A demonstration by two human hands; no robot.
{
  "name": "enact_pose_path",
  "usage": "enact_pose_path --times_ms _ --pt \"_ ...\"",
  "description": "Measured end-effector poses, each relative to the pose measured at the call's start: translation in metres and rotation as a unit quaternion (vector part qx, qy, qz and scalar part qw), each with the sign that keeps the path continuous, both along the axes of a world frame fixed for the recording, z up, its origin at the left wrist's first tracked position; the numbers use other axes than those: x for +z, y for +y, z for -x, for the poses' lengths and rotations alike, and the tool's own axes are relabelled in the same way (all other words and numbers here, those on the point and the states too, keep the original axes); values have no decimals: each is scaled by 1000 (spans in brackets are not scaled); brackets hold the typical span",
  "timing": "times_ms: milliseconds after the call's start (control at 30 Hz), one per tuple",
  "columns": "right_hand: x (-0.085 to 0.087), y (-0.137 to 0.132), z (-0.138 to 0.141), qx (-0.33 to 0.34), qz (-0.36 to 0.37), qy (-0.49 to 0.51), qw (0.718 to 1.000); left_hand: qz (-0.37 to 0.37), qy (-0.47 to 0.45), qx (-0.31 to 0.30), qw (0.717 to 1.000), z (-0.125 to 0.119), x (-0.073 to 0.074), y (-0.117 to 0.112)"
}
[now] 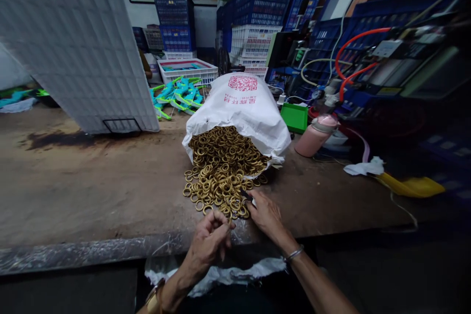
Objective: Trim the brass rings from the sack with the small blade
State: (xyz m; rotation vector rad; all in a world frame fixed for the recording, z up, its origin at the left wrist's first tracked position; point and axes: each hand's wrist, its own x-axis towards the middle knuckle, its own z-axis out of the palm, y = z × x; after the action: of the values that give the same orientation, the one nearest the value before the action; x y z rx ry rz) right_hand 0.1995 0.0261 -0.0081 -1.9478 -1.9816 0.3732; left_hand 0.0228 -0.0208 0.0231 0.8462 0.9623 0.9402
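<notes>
A heap of brass-coloured rings (pixel 217 189) spills onto the table from the mouth of a white woven sack (pixel 235 108) lying on its side. My left hand (pixel 211 236) is at the table's front edge, just before the heap. Its fingers are curled and pinched, with a small brass-coloured ring seen nearly edge-on at the fingertips. My right hand (pixel 265 213) rests at the heap's right edge, closed around a small dark tool (pixel 246 195). The tool's tip points left over the rings; its grip is hidden by my fingers.
A grey-white ribbed panel (pixel 91 49) stands at the left. Behind the sack lie blue-and-green plastic parts (pixel 178 95) and a white crate (pixel 189 71). At right are a pink bottle (pixel 316 136), a green tray (pixel 295 117), red-hosed equipment (pixel 397 66) and a yellow item (pixel 412 186).
</notes>
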Motion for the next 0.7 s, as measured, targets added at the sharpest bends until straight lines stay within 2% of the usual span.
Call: enact_pose_path --times_ms 200,300,400,533,700 --pt "-1 5 1 -10 16 -3 1000 93 -175 -20 980 6 6 3" --pt "-3 4 -1 -16 14 65 998 141 -215 -15 966 8 5 5" --pt "1 -2 3 4 -9 174 985 145 -195 8 970 6 -1 6" --pt "17 -18 21 45 -9 278 960 102 -124 33 987 -1 -5 6" --pt "25 -28 39 73 23 334 940 69 -55 27 996 -2 -7 7"
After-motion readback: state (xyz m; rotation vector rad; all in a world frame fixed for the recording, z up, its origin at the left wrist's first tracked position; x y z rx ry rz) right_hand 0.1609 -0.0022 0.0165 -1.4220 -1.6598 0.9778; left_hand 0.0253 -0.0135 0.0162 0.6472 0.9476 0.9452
